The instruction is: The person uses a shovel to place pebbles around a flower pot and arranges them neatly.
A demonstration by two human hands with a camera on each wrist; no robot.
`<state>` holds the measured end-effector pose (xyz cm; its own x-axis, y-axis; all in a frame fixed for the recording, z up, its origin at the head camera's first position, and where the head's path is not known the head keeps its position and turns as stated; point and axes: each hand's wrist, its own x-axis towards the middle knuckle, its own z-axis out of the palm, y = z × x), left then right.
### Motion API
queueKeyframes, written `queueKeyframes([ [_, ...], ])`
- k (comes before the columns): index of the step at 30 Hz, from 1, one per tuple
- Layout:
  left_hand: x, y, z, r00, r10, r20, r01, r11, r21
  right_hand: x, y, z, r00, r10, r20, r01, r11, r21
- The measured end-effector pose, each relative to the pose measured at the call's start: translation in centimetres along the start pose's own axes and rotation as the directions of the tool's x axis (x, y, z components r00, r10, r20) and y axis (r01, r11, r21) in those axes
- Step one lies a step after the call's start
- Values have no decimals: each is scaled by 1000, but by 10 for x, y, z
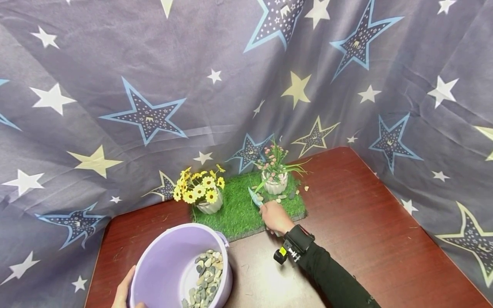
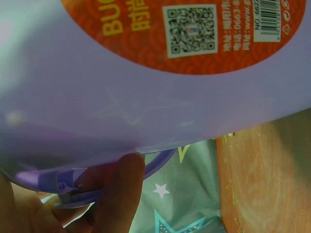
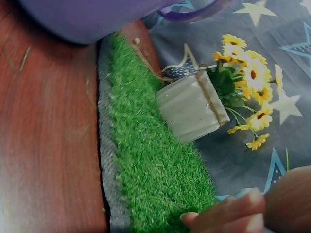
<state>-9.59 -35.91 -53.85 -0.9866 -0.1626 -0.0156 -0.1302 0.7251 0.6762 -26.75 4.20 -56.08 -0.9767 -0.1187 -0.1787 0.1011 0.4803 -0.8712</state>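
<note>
My left hand (image 1: pixel 125 289) grips a light purple bucket (image 1: pixel 163 261) at its rim, near the handle joint (image 2: pixel 63 187) in the left wrist view. Grey and tan pebbles (image 1: pixel 208 273) lie inside, along the right side. Over the front of a green turf mat (image 1: pixel 235 214), my right hand (image 1: pixel 275 217) holds a slim light blue tool (image 1: pixel 254 197), its pointed end toward the back left. The fist hides the rest of the tool. Just behind that hand stands a white pot (image 1: pixel 275 185) of pink flowers, with several pebbles (image 1: pixel 282 196) at its foot.
A white pot (image 1: pixel 211 204) with yellow flowers (image 1: pixel 198 188) stands at the mat's left end. One small pebble (image 1: pixel 306 188) lies on the red-brown table (image 1: pixel 358 205) just off the mat. Star-patterned cloth (image 1: pixel 215 51) hangs close behind and at both sides.
</note>
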Motion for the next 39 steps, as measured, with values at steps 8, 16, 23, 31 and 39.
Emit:
queueKeyframes([
  [8, 2, 1, -3, 999, -38, 24, 37, 999, 29, -1, -3, 7, 995, -90, -40, 76, 960, -268],
  [16, 1, -1, -1, 1000, 13, 13, -13, 1000, -3, 3, -2, 11, 987, -149, -62, 107, 892, -440],
  [23, 2, 3, -2, 999, -35, 25, 35, 999, 9, 2, 2, 11, 974, -204, -98, 134, 868, -478],
  [31, 3, 2, -5, 996, -75, 48, 74, 997, 15, -8, 5, 17, 949, -276, -149, 141, 799, -584],
  [39, 2, -3, -1, 997, -69, 47, 70, 997, -14, -10, 1, 15, 962, -241, -128, 133, 823, -553],
])
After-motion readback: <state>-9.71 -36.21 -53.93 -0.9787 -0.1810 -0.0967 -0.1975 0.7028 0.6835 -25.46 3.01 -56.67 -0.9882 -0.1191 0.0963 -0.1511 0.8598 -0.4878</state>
